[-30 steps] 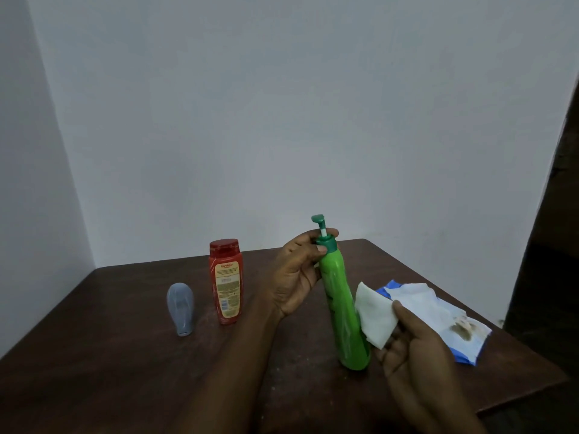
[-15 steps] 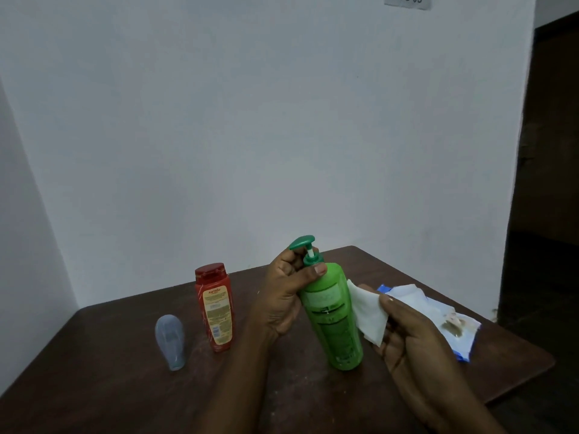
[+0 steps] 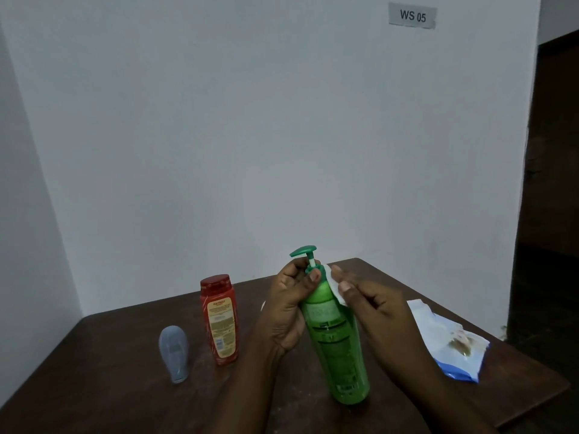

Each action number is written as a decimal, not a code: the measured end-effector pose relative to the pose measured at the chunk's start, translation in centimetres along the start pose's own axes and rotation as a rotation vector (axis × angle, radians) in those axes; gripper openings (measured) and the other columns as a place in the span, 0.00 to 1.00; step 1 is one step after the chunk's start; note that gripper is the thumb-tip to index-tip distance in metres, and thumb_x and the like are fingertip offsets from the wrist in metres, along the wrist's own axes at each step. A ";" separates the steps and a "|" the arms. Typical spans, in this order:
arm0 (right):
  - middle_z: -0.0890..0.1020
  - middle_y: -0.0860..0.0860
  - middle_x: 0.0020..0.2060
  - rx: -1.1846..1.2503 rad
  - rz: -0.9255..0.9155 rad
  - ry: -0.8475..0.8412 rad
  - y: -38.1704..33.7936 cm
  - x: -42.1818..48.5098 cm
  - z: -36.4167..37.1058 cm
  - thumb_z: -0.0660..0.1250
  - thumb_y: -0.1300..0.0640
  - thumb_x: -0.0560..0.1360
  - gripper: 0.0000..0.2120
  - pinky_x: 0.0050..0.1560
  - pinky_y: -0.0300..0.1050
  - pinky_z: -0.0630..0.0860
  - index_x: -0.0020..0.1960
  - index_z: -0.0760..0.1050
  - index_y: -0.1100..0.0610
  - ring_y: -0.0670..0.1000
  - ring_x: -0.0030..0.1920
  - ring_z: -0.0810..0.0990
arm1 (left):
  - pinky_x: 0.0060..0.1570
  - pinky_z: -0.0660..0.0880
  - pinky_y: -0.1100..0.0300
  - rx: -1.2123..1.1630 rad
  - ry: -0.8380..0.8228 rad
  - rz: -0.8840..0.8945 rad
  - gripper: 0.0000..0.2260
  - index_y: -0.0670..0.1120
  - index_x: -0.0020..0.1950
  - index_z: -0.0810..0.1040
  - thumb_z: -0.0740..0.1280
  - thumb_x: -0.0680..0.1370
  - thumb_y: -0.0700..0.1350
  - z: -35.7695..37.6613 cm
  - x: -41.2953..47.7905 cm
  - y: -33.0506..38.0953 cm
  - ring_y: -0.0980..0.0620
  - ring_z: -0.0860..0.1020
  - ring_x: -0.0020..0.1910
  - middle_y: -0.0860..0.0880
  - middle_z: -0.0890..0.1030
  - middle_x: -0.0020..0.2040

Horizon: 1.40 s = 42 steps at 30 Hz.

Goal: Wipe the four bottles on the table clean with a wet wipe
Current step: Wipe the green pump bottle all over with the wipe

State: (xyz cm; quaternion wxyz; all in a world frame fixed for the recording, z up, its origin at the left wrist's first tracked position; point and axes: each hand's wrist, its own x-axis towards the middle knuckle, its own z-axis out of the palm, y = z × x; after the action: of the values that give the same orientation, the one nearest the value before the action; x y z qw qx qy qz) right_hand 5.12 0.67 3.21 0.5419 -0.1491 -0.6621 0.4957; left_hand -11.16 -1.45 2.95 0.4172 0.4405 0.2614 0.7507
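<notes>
Nearest me the green bottle (image 3: 336, 346) stands on the counter (image 3: 109, 386), base down and leaning a little left, with bare wood before it and to its left. My left hand (image 3: 288, 308) curls round its neck just under the pump. My right hand (image 3: 376, 308) pinches the wipe (image 3: 333, 285) between thumb and fingers against the bottle's shoulder. Left of my forearm there is a gap, then the grey bottle (image 3: 174, 352) and, just behind it, the red bottle (image 3: 219, 321), both upright and apart from each other. To the right the wipe pack (image 3: 451, 343) lies near the counter's right edge, well apart from the green bottle. The far edge meets the wall, which carries a sign (image 3: 412, 16). Half a second ago the wipe sat lower, against the bottle's side; now it is up by the neck.
</notes>
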 end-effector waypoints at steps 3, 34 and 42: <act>0.88 0.47 0.53 -0.027 -0.022 0.004 0.5 0.9 -0.3 0.70 0.64 0.79 0.11 0.62 0.49 0.81 0.59 0.84 0.55 0.48 0.59 0.85 | 0.51 0.82 0.51 0.001 0.000 -0.013 0.27 0.40 0.54 0.81 0.87 0.63 0.48 0.1 0.0 -0.2 0.46 0.83 0.47 0.42 0.84 0.49; 0.83 0.54 0.32 -0.355 0.117 -0.122 5.7 -1.5 -3.7 0.77 0.47 0.70 0.12 0.34 0.46 0.74 0.37 0.83 0.55 0.48 0.32 0.79 | 0.45 0.81 0.51 0.021 0.150 -0.022 0.17 0.44 0.50 0.81 0.80 0.67 0.48 -0.9 0.6 -0.8 0.48 0.80 0.42 0.45 0.81 0.45; 0.85 0.50 0.35 -0.198 -0.074 0.021 2.1 3.2 0.0 0.72 0.53 0.78 0.08 0.38 0.46 0.78 0.41 0.84 0.53 0.50 0.37 0.84 | 0.50 0.83 0.51 -0.043 0.126 -0.025 0.10 0.41 0.52 0.81 0.76 0.73 0.42 -0.1 0.2 -0.9 0.46 0.83 0.46 0.42 0.83 0.48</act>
State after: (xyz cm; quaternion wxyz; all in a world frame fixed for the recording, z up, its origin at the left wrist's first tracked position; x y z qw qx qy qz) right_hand 3.25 4.03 3.27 0.5495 -0.1825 -0.7070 0.4060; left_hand -10.92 -0.80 2.31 0.4189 0.3799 0.2765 0.7770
